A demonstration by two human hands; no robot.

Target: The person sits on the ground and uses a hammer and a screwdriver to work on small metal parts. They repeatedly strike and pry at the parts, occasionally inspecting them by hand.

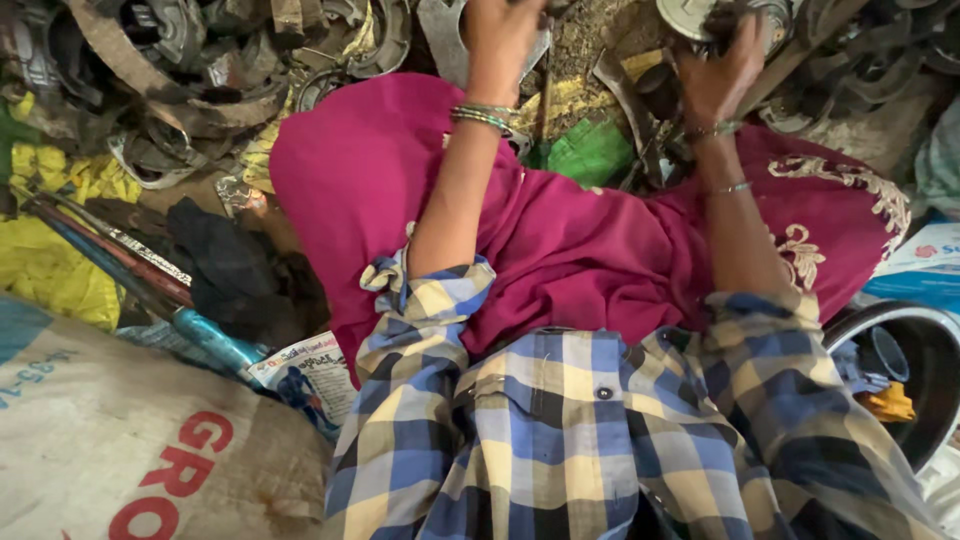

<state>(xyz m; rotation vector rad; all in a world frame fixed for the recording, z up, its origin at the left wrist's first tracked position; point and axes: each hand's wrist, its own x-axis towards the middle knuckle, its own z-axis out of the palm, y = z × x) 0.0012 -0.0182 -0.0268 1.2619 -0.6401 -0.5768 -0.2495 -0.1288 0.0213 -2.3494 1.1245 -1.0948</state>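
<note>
My left hand reaches forward to the top edge of the view and rests on a flat grey metal piece; its fingers are partly cut off, so a grip is unclear. My right hand is closed around a dark round metal part beside a shiny metal disc. Both wrists wear thin bangles. My forearms stretch over a magenta cloth across my lap, and I wear a blue and yellow checked shirt.
A heap of rusty scrap metal rings and strips fills the ground ahead. A printed sack, long tool handles and yellow plastic lie left. A dark round bowl sits right, a green scrap in the middle.
</note>
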